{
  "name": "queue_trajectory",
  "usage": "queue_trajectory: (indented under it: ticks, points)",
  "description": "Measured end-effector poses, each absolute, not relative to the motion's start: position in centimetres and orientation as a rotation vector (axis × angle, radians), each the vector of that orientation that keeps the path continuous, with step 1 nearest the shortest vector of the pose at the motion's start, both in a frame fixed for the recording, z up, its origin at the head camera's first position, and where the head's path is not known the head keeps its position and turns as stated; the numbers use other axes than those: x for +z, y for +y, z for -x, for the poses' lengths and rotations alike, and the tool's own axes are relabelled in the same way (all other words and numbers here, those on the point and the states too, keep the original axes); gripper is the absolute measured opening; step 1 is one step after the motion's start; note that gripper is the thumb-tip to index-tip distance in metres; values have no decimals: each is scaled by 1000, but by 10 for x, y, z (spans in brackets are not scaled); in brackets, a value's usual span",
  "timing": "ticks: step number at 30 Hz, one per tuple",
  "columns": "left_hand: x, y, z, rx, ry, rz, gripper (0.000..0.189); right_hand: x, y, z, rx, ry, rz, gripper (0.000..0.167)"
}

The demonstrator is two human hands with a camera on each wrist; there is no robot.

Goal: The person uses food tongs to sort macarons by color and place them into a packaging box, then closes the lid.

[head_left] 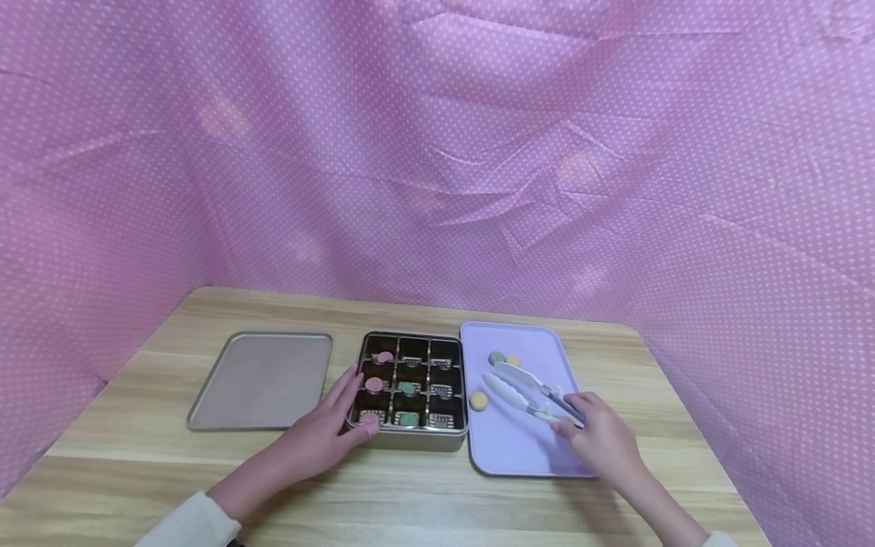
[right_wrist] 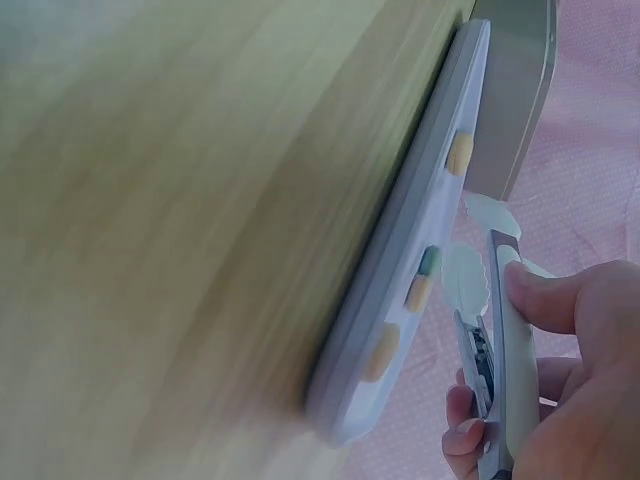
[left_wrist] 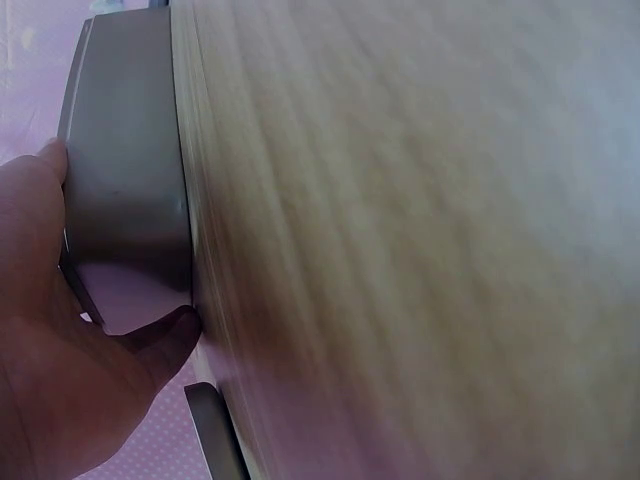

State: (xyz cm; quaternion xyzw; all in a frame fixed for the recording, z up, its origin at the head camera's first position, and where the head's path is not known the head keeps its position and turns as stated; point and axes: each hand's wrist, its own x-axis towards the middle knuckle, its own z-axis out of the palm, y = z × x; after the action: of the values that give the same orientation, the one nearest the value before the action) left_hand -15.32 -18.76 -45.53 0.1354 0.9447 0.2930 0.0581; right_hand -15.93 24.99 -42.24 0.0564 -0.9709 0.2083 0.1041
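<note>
L hand [head_left: 321, 437] at near-left of square grey-brown metal box [head_left: 427, 441]: fingers nearly straight, laid along L side, thumb spread wide to near side, touching box but not wrapped round it. Box has 9 compts, 3x3: round pink cookies [head_left: 374, 385] in all 3 of L column, round green cookies [head_left: 408, 388] in mid column, middle & near compts. R hand [head_left: 604, 441] over R part of flat lilac rect. tray [head_left: 499, 457], fingers curled round grey/white handles of white-headed tongs [head_left: 507, 392], thumb on one side, other fingers on the opp. side; grip closed on handles, tong heads apart w/ clear gap btwn them, above tray. Tray lies just R of box; can't tell if touching. On tray: round yellow cookie [head_left: 478, 401] by L edge, round green cookie [head_left: 497, 357] farther off, close beside 2nd yellow cookie [head_left: 513, 361]. R wrist view shows a 3rd yellow cookie [right_wrist: 382, 352] on tray too. Flat grey-brown metal lid [head_left: 263, 380] on wood-grain table [head_left: 383, 494], L of box. Pink dotted cloth [head_left: 437, 152] hangs behind, far side.
</note>
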Motion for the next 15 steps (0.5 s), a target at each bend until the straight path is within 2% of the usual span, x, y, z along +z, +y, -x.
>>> queue_trajectory:
  ticks: [15]
  points:
    - [-453, -187, 151, 886, 2855, -411, 98, -427, 255, 166, 546, -2896, -91, 53]
